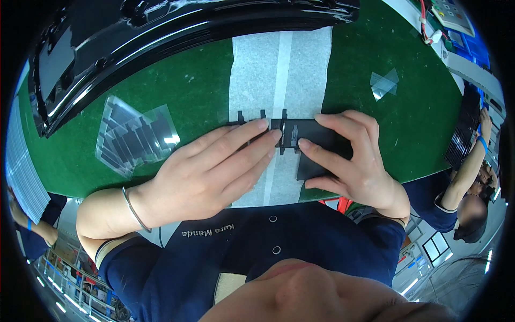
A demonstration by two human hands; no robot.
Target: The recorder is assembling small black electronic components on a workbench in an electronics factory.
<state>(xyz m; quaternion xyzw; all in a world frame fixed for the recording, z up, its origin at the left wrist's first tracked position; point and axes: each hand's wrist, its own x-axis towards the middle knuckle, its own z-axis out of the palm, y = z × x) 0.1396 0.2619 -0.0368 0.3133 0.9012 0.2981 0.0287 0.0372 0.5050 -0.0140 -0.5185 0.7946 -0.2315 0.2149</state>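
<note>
Flat black strip with projecting tabs (288, 129) lies left-to-right across a white fibrous runner (252, 70), partly under the left hand's (198, 174) extended fingers; cannot tell whether these grip. Right hand (365, 161) is nearer the strip's right end, bent fingers and thumb holding a matte dark plate (314, 167). Green tabletop (370, 48); glossy black curved panel (177, 27) beyond; co-worker (429, 198) at right.

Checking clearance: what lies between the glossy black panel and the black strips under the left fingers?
Only the pale paper with its lighter stripe, in the head view.
</note>
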